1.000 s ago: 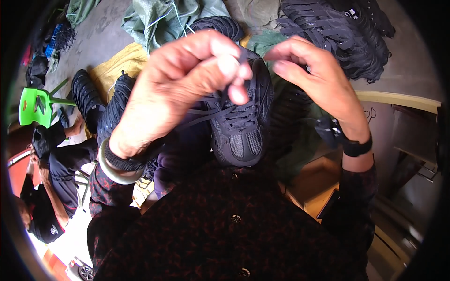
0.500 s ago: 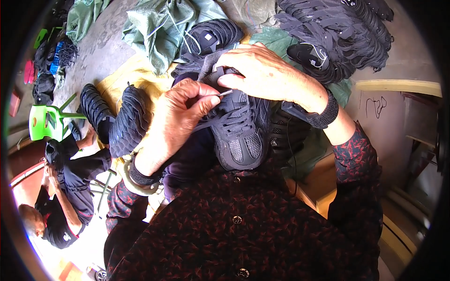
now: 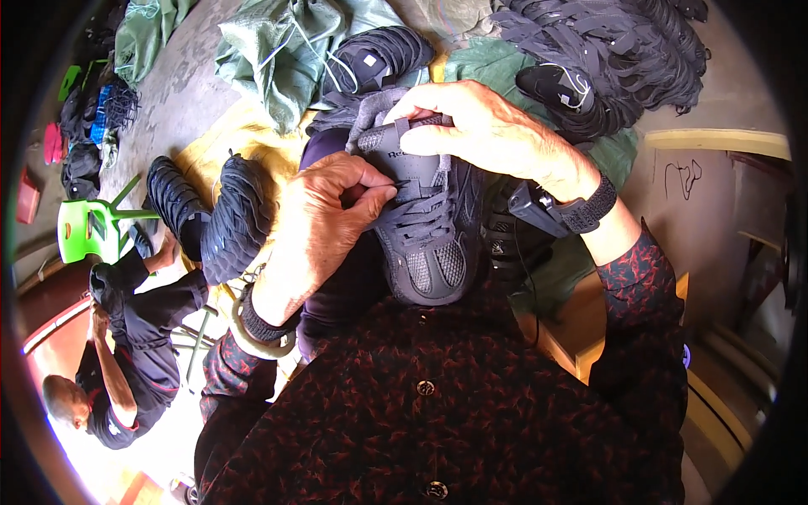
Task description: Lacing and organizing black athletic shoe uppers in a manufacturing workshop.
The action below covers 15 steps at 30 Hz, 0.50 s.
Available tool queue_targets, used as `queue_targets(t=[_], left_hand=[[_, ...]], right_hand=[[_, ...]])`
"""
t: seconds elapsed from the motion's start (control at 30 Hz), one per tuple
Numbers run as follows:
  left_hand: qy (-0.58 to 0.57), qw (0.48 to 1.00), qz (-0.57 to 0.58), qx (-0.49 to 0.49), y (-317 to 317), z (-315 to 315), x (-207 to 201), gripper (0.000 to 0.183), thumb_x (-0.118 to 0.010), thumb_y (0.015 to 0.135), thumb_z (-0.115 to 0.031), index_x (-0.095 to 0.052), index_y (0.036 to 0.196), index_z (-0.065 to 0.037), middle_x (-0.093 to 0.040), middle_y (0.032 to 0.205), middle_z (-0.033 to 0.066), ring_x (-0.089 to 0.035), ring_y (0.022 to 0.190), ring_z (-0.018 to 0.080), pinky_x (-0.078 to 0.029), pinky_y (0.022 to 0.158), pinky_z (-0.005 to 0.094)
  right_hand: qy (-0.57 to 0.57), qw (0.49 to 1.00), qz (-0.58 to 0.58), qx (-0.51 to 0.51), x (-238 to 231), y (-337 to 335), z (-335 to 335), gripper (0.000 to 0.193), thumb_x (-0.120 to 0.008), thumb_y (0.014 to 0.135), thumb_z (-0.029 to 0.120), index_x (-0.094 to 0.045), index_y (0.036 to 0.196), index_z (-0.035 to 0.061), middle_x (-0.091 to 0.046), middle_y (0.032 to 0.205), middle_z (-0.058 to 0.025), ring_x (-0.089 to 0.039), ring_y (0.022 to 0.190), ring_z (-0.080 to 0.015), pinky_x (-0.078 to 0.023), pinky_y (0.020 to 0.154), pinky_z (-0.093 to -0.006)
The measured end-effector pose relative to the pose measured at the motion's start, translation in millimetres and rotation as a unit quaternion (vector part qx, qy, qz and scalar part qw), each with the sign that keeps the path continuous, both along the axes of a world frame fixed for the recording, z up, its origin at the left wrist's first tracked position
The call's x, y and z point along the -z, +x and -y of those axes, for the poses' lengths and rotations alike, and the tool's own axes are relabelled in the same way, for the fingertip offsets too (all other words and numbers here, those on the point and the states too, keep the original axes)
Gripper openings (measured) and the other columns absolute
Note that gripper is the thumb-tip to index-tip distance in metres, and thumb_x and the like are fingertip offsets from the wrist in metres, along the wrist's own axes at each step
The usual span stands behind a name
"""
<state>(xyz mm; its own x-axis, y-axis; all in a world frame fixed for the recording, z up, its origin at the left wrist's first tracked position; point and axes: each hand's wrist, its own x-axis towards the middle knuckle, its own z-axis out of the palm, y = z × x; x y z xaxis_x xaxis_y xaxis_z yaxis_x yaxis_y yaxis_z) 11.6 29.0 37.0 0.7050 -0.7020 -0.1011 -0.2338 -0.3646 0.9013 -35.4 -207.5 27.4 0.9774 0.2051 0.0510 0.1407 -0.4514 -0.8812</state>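
A black sneaker (image 3: 433, 268) rests on my lap with its toe pointing toward me, and flat dark laces (image 3: 422, 220) cross its front. My left hand (image 3: 316, 215) is closed at the left edge of the lacing, thumb and forefinger pinched on a shoelace whose end I cannot make out. Across the top of the shoe, my right hand (image 3: 480, 139) is closed on the upper part of the shoe tongue (image 3: 389, 158). The tongue is pulled up and its face shows between my hands.
Stacks of black shoe uppers (image 3: 236, 223) lie at left on yellow cloth, with a larger pile (image 3: 606, 50) at far right. A green sack (image 3: 273, 63) is beyond the shoe. On the left, another person (image 3: 126, 362) sits near a green plastic chair (image 3: 80, 229) handling a dark shoe.
My left fingers have moved from near the right thumb to the lacing's left edge. My right hand has shifted up and right, uncovering the tongue.
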Motion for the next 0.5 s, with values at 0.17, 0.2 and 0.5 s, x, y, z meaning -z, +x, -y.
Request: queue_targets(t=[0.17,0.2,0.5], left_hand=[[0.057,0.995,0.04,0.069,7.9,7.5,-12.0,0.006,-0.075,0.084,0.0,-0.07,0.086,0.001,-0.061,0.075,0.0003,-0.054,0.068,0.0048,-0.043,0.061,0.0228],[0.058,0.995,0.041,0.071,9.1,8.6,-14.3,0.006,-0.075,0.084,0.0,-0.07,0.086,0.001,-0.061,0.075,0.0003,-0.054,0.068,0.0048,-0.043,0.061,0.0228],[0.112,0.984,0.024,0.135,14.2,13.5,-14.6,0.007,-0.075,0.081,-0.004,-0.07,0.086,-0.003,-0.063,0.077,0.0078,-0.061,0.07,0.0181,-0.047,0.065,0.0315]], right_hand=[[0.054,0.998,-0.033,0.0,-0.9,-4.2,1.3,0.037,-0.068,0.092,0.027,-0.067,0.116,-0.0011,-0.069,0.1,-0.008,-0.064,0.094,-0.0162,-0.051,0.085,-0.0318],[0.046,0.999,-0.022,0.002,-0.9,-5.3,1.1,0.037,-0.068,0.092,0.027,-0.067,0.116,-0.001,-0.069,0.1,-0.0079,-0.063,0.093,-0.0157,-0.051,0.085,-0.0316],[0.065,0.996,-0.047,0.029,-4.6,-11.8,-2.0,0.04,-0.068,0.089,0.028,-0.067,0.115,-0.0031,-0.072,0.102,-0.0153,-0.068,0.097,-0.0229,-0.052,0.089,-0.0362]])
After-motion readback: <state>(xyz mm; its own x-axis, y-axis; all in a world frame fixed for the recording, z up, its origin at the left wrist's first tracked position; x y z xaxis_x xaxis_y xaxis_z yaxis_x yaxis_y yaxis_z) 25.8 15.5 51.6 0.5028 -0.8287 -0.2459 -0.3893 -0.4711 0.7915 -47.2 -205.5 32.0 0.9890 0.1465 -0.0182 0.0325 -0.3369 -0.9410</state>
